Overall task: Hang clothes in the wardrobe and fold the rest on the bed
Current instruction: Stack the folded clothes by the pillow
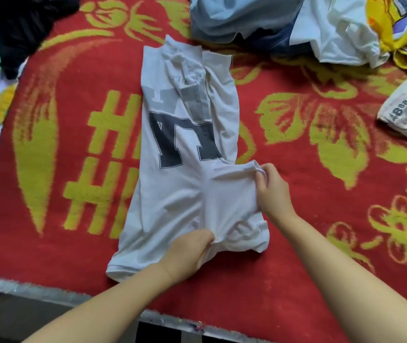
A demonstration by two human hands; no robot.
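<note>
Both hands, left hand (192, 248) and right hand (270, 186), pinch the white T-shirt (187, 134) hem at 6 o'clock on the bed (296, 149); uneven pulling risks skewing the fold.

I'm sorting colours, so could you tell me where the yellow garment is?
The yellow garment lies in the head view's top right corner, beside the white clothes pile.

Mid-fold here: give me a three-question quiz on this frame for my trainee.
1. True or false: both hands grip the white T-shirt.
2. The colour of the blanket beneath it: A red and yellow, B plain blue, C grey?
3. Fill in: the right hand pinches the shirt's ___ edge, as seen from the camera.

Key: 1 true, the left hand bunches the fabric near the hem; 2 A; 3 right.
</note>
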